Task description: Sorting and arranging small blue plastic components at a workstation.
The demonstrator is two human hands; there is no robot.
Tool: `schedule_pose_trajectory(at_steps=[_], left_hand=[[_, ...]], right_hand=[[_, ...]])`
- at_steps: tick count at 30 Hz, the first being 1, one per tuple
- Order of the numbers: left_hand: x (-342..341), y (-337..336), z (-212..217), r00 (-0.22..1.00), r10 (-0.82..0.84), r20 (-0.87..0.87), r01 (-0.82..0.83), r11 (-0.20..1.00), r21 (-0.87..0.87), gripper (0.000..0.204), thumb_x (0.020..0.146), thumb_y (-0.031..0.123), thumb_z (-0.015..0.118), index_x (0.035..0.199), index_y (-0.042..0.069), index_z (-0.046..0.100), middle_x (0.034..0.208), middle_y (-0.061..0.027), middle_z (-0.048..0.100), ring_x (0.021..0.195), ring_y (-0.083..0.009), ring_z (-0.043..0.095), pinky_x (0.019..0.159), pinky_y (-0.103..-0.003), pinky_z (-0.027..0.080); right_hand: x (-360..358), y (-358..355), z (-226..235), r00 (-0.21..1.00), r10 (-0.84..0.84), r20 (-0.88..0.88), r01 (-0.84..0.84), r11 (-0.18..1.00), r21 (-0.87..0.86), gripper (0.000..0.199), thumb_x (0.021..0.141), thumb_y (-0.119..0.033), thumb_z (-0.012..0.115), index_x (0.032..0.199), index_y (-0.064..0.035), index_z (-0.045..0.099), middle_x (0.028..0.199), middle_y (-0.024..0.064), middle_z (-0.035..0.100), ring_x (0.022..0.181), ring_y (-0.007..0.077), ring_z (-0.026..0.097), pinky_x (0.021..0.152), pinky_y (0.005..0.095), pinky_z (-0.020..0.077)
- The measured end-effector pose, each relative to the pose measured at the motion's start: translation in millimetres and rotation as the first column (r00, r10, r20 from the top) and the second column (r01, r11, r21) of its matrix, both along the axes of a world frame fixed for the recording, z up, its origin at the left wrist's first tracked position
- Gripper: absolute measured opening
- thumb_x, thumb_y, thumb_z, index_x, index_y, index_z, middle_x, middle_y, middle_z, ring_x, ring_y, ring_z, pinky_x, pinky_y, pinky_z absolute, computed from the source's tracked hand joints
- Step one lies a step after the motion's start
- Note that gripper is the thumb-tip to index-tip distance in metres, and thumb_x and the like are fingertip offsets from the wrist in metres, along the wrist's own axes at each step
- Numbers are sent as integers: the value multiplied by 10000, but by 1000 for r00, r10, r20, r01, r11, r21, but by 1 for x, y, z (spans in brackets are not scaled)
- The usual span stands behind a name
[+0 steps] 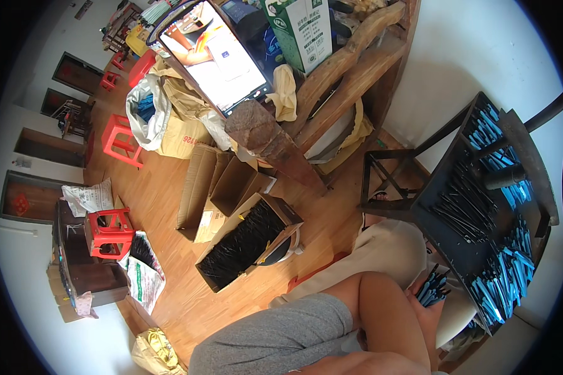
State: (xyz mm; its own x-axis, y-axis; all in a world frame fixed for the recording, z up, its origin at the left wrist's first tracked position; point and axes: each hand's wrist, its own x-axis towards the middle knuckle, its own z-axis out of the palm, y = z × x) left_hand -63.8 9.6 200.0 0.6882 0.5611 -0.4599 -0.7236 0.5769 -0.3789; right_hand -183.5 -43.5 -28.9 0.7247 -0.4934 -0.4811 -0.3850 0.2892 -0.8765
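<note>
At the lower right, my right hand (424, 309) is closed round a bundle of slim blue-and-black sticks (434, 289), their dark ends fanning upward. Beside it rises a dark board (447, 215) propped at a wooden chair. Loose black sticks (466, 203) lie across its middle, and blue sticks (507, 281) pile up at its near end. More blue sticks (488, 134) lie at the far end. Bare skin and grey cloth (275, 331) fill the lower middle. My left hand does not show.
A carton (288, 215) full of thin black sticks stands on the wooden floor, with an open carton (197, 194) behind. Farther off are a white sack (145, 122) and red stools (120, 140). A lit screen (216, 56) stands by a wooden post (263, 134).
</note>
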Motion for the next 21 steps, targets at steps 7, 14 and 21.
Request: schedule_pose_trajectory(at_steps=[7,14,21], left_hand=[[-3,1,2,1000,-13,-7,12,1000,-19,264,912,65,467,772,165,667,886,111,662,879,-61,576,895,-165,415],[-3,1,9,997,-40,-61,37,998,-52,263,910,72,470,761,171,663,878,114,660,870,-59,573,894,-166,416],[-2,3,5,1000,-23,-16,22,998,-65,274,917,88,462,750,171,663,860,110,663,859,-72,578,896,-176,417]], right_hand=[[-3,1,-1,1000,-7,5,7,1000,-10,213,698,53,670,803,-52,516,711,-5,517,624,72,487,577,207,392],[-3,1,-1,1000,-1,10,1,999,-34,207,698,48,676,785,-55,519,710,-6,525,615,68,488,575,209,399],[1,3,2,1000,1,-7,-1,999,-36,192,699,47,675,767,-51,524,680,-2,535,577,74,503,538,212,403]])
